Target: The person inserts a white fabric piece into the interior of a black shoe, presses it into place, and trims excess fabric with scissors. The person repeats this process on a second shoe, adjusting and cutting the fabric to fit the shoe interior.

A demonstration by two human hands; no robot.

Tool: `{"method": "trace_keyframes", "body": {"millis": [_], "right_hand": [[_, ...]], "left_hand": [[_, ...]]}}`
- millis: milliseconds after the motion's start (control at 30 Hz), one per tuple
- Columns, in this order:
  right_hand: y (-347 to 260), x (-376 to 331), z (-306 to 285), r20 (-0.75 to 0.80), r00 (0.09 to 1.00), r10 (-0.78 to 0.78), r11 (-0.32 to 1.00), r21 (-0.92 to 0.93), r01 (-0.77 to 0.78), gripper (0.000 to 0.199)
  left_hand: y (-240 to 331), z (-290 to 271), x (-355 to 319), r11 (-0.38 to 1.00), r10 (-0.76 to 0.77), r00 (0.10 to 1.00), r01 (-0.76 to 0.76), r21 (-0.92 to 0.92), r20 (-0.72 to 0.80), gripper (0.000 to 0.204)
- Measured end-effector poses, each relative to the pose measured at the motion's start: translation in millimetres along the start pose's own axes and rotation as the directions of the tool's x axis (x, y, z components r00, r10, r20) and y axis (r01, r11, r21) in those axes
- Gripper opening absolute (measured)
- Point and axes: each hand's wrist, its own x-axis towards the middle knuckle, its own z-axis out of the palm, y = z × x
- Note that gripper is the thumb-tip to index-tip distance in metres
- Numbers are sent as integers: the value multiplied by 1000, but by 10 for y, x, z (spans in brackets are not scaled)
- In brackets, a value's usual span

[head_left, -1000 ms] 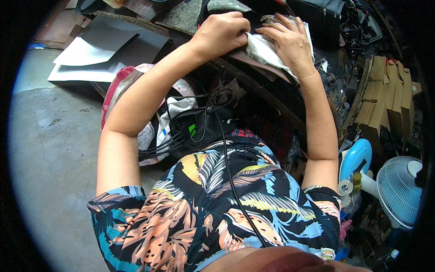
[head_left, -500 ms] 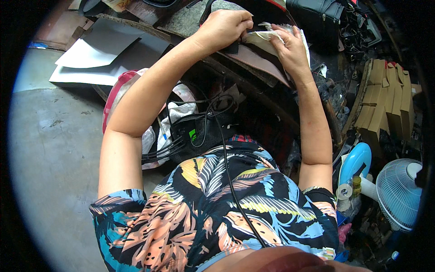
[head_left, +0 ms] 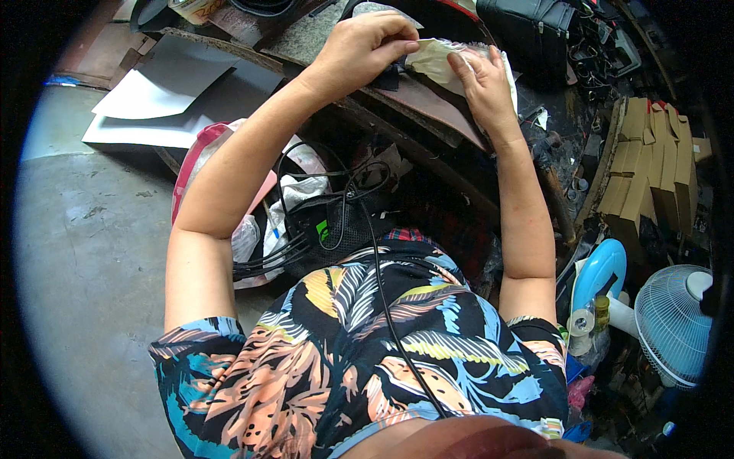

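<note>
White cloth [head_left: 430, 64], creased, frayed edge. Left hand [head_left: 371, 47] pinches its corner; right hand [head_left: 488, 86], fingers apart, covers part. Brown sheet [head_left: 437, 105] below, black case [head_left: 526, 34] beyond.

We reach forward | our left arm [head_left: 256, 172] bent, slanting rightward | our left hand [head_left: 373, 44] pinched at its tips | our right arm [head_left: 527, 206] bent less, running straighter ahead | our right hand [head_left: 489, 93] digits parted
</note>
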Motion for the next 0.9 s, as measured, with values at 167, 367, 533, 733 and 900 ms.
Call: {"method": "trace_keyframes", "body": {"millis": [167,367,533,733,900], "right_hand": [[-65,-4,-6,-4,999,-44,999,-33,44,48],[-63,-42,-142,180,983,23,943,323,-81,53],[-108,-76,-177,264,942,209,897,331,-292,26],[-282,-167,-176,85,993,-82,954,-283,103,43],[-302,-253,-112,5,994,-105,926,-365,99,44]], "left_hand": [[-106,39,-73,855,-146,983,183,-485,115,19],[-156,-130,-79,802,-57,862,340,-492,504,23],[18,-72,-127,999,23,842,2,-46,539,32],[20,-64,-153,991,-24,852,-50,127,524,33],[-5,32,148,987,-140,967,120,104,211,24]]}}
